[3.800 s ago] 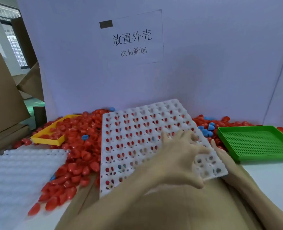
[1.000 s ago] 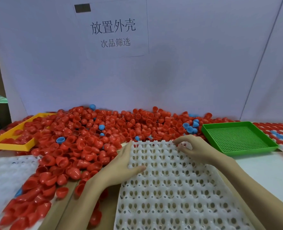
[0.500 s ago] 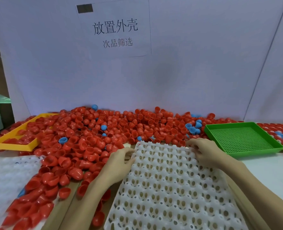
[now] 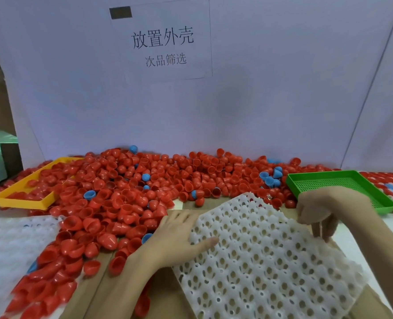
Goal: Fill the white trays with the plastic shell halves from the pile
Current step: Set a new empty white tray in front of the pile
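A white tray point(image 4: 267, 261) with empty holed pockets lies askew on brown cardboard in front of me. My left hand point(image 4: 179, 236) rests flat on its left edge, with the thumb lying on the tray and the fingers straight. My right hand point(image 4: 324, 212) is at the tray's right edge, where its fingers curl downward and the tips hold the rim. A wide pile of red shell halves point(image 4: 126, 199), with a few blue ones point(image 4: 270, 179) mixed in, spreads behind and to the left of the tray.
A yellow tray point(image 4: 22, 199) sits half buried in shells at the left. A green perforated tray point(image 4: 343, 187) stands at the right. Another white tray point(image 4: 11, 247) lies front left. A white backboard with a paper sign point(image 4: 165, 40) closes the rear.
The white tray has turned and slid right, away from the pile. My right hand moved from its far corner to its right edge. My left hand shifted onto the left edge.
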A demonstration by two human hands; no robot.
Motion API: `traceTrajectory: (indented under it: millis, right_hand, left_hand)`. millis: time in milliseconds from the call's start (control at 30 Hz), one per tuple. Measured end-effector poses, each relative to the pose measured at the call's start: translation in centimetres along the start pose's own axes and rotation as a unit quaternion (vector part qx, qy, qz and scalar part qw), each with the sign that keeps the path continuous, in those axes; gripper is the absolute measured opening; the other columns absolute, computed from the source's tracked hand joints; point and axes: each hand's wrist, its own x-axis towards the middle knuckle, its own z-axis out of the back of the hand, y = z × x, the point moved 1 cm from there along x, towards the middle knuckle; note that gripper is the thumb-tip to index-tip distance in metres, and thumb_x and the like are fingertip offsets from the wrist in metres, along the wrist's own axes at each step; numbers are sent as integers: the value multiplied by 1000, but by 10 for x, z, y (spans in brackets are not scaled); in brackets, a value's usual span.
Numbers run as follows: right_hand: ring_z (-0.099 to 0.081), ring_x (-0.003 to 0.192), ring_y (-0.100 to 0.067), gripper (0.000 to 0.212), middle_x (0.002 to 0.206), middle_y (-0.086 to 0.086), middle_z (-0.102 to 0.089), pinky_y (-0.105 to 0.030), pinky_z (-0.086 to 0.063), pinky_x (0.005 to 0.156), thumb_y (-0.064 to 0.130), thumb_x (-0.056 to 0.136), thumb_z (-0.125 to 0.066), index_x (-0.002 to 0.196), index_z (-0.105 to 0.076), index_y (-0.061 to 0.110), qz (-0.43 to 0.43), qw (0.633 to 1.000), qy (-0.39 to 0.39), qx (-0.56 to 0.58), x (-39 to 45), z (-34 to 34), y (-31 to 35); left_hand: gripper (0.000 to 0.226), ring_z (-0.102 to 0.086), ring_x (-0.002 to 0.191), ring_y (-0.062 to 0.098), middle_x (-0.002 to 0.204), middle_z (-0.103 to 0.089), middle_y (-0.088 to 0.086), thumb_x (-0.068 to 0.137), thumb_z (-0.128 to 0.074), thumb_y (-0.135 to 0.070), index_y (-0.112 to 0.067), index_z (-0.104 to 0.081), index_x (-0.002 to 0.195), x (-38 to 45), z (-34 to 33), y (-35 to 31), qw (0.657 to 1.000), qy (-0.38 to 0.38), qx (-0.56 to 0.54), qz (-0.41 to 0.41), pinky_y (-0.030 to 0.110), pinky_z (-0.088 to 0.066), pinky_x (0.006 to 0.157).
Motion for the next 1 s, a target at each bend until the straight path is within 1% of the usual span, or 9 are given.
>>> traceTrajectory:
  millis: [67, 167, 300, 400, 467, 567, 733, 900, 1000]
  right_hand:
    - [-77, 83, -19, 36, 99, -5, -76, -26, -64, 72, 33, 109, -48, 119, -69, 6, 39, 996, -67, 31, 11, -7, 8]
    - [-69, 83, -13, 40, 103, 2, -67, -24, -58, 65, 51, 107, -47, 125, -58, 17, 93, 982, -160, 39, 28, -23, 18]
    - [-65, 113, -17, 69, 136, -2, -63, -32, -55, 96, 67, 100, -48, 149, -43, 18, 115, 972, -177, 101, 42, -37, 7]
    - [-50, 140, -20, 84, 161, -3, -43, -34, -40, 114, 68, 99, -49, 161, -28, 15, 129, 970, -160, 132, 47, -47, -4]
    - [-44, 145, -18, 82, 165, -1, -38, -33, -36, 116, 65, 99, -52, 162, -28, 16, 150, 958, -176, 167, 48, -55, -7]
    - [-49, 140, -18, 76, 164, 0, -39, -31, -38, 111, 57, 102, -53, 163, -28, 19, 165, 945, -205, 194, 49, -63, -5]
    - [-50, 139, -16, 75, 166, 2, -36, -28, -38, 106, 50, 103, -54, 164, -23, 21, 179, 939, -215, 201, 48, -70, -6]
    - [-45, 144, -17, 69, 164, 1, -39, -30, -37, 111, 48, 104, -54, 163, -28, 22, 185, 937, -211, 210, 41, -71, -7]
    - [-54, 133, -11, 71, 156, 5, -50, -29, -42, 108, 63, 101, -48, 158, -39, 22, 184, 929, -229, 224, 34, -69, -11]
  left_hand:
    - [94, -6, 155, 8, 170, -16, -18, 89, -29, -90, -39, -13, 166, 5, -5, 4, 1000, 6, 2, -12, 37, -1, 126]
    - [78, -18, 153, 3, 167, -26, -22, 96, -36, -80, -38, -33, 162, 14, -1, 14, 995, -78, 37, -57, 29, -4, 125]
    - [76, -55, 124, 11, 130, -65, -11, 91, -39, -84, -26, -72, 127, 14, 15, 30, 963, -263, 61, -22, 37, -39, 113]
    - [44, -58, 105, 13, 111, -68, -8, 103, -50, -56, -20, -75, 110, 13, 20, 49, 928, -370, -20, 44, 33, -43, 97]
    - [29, -61, 115, 21, 123, -68, -2, 105, -58, -33, -15, -72, 123, 13, 19, 60, 927, -365, -16, 89, 37, -42, 100]
    - [37, -53, 135, 22, 149, -57, -1, 109, -51, -32, -17, -64, 140, 15, 16, 71, 945, -294, -24, 141, 42, -38, 110]
    - [35, -50, 136, 20, 151, -54, -3, 110, -46, -22, -21, -62, 141, 20, 13, 74, 944, -300, -3, 137, 42, -37, 109]
    - [52, -30, 153, 9, 166, -36, -10, 108, -41, -12, -32, -46, 155, 30, 8, 76, 965, -250, 28, 72, 37, -25, 121]
    - [53, -26, 155, 10, 168, -33, -4, 110, -36, -23, -27, -30, 163, 37, 6, 82, 972, -216, 2, 91, 39, -18, 125]
